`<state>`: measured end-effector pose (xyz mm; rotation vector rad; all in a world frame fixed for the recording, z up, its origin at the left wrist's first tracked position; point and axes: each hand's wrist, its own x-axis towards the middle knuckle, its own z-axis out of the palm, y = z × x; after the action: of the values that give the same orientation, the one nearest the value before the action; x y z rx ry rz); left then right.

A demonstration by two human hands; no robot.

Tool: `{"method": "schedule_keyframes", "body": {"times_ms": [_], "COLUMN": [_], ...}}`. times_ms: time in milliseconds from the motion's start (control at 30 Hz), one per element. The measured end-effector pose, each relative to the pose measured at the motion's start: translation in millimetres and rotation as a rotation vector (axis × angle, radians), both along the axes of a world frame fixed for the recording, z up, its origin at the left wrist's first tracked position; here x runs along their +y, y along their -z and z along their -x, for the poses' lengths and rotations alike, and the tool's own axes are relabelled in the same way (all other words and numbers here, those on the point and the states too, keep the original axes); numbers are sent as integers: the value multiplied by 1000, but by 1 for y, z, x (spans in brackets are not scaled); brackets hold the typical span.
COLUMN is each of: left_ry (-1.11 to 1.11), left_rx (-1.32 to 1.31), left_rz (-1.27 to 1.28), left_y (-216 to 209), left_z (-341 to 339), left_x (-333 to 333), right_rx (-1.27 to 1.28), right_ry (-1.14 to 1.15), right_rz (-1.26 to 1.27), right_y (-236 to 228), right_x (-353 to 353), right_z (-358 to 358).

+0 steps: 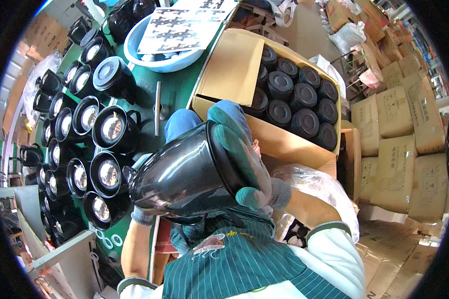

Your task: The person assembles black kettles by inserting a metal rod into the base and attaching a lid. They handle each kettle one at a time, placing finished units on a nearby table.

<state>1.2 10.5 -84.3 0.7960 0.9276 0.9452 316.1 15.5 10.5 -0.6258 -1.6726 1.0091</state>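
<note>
A glossy black jug (pixel 184 172) lies tilted on its side in front of my body, held between both hands. My right hand (pixel 237 149), in a green-coated glove with a grey cuff, wraps round its wide rimmed end, the thumb pressed on the near side. At the narrower end is my left hand (pixel 141 215), also gloved; the jug hides most of it, so mainly its grey cuff shows. To the left, open black jugs (pixel 110 128) with shiny silver insides stand close together on the green table (pixel 147 89).
A cardboard box (pixel 234 65) at the right holds several round black parts (pixel 304 94). Printed sheets (pixel 184 27) lie over a blue basin (pixel 172 64). A metal rod (pixel 157 107) stands on the table. White rings (pixel 115 240) lie near its edge. Stacked cartons (pixel 394 119) line the right.
</note>
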Motion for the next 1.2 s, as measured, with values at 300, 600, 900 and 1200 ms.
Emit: {"method": "schedule_keyframes", "body": {"times_ms": [300,600,900,1200], "left_ry": [-137,192,-148,186], "left_rx": [137,994,1433,1281], "left_rz": [-524,-1157,-462,-369], "left_y": [-96,-25,29,9], "left_z": [-39,-40,-42,-52], "left_x": [6,-32,169,212], "right_rx": [245,294,76,351], "right_ry": [108,-307,-477,-412], "right_rz": [388,644,610,764], "right_y": [75,72,97,137], "right_x": [-26,75,62,64], "right_z": [-19,-59,-31,-10]}}
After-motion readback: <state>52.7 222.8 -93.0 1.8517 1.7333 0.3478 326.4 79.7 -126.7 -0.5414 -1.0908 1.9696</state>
